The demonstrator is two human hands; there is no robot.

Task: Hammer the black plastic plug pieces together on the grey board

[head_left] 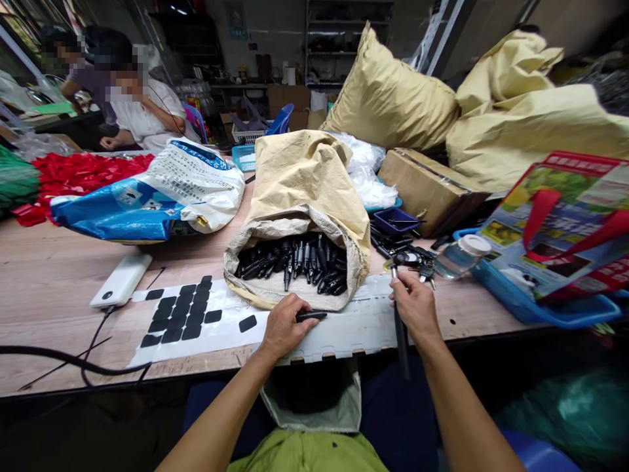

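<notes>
My left hand [287, 326] is closed on a black pen-shaped piece [312, 316], pressing it near the table's front edge on a white board [339, 334]. My right hand [415, 303] grips a small hammer [401, 341]; its metal head points up and its black handle hangs down past the table edge. Just beyond my left hand lies an open cloth sack [304, 170], its mouth facing me. Several similar black pieces [307, 259] lie inside it. Left of that hand, a white sheet [226, 334] carries black rounded-square stickers [179, 311].
A power bank [121, 280] with a cable lies left. Behind it are a blue-white bag [147, 193] and red pieces [88, 174]. To the right stand a jar [462, 257], a blue basket [560, 314] and a cardboard box [430, 187]. Two people sit at the far left.
</notes>
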